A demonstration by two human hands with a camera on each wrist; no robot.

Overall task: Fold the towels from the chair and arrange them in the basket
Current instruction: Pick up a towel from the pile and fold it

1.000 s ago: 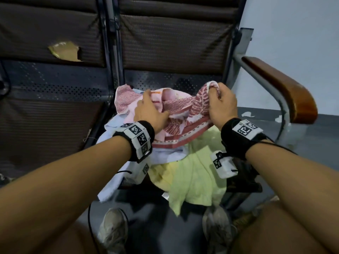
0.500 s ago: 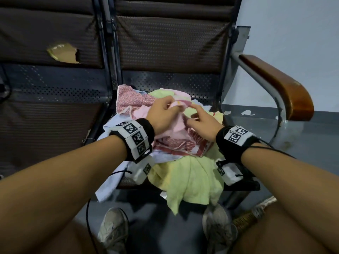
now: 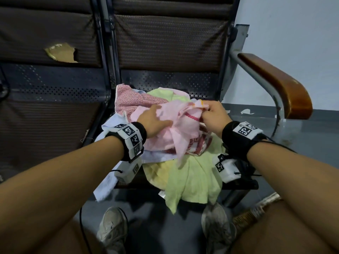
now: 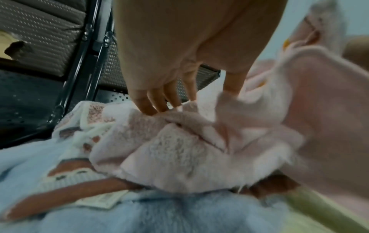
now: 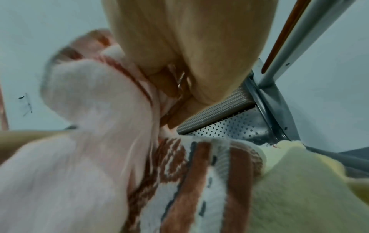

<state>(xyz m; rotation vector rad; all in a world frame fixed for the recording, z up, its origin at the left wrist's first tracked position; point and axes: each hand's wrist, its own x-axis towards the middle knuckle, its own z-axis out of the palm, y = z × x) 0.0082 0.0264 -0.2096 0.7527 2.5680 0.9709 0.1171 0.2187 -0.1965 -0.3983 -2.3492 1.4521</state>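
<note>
At nine o'clock in the head view stands the neighbouring seat [image 3: 47,110], its backrest torn open to pale padding [image 3: 61,54]. The chair [image 3: 170,83] in the middle carries a loose heap of towels on its perforated seat: a light blue towel [image 3: 108,182] hangs off the front edge at about eight o'clock, a red-patterned towel [image 3: 130,101] sits at eleven o'clock of the heap, and a yellow-green towel [image 3: 192,182] drapes over the front at six o'clock. The left hand [image 3: 153,121] lies on top of the pink towel [image 3: 174,131], its fingers [image 4: 147,102] fairly straight and pressing down into the pile. Just right of it, the right hand [image 3: 213,117] is clenched on a raised corner of the same pink towel, lifting it above a brown-striped towel [image 5: 201,181]. At three o'clock is the wooden armrest [image 3: 280,88]. A woven basket's edge [image 3: 256,209] shows at five o'clock; its contents cannot be seen.
</note>
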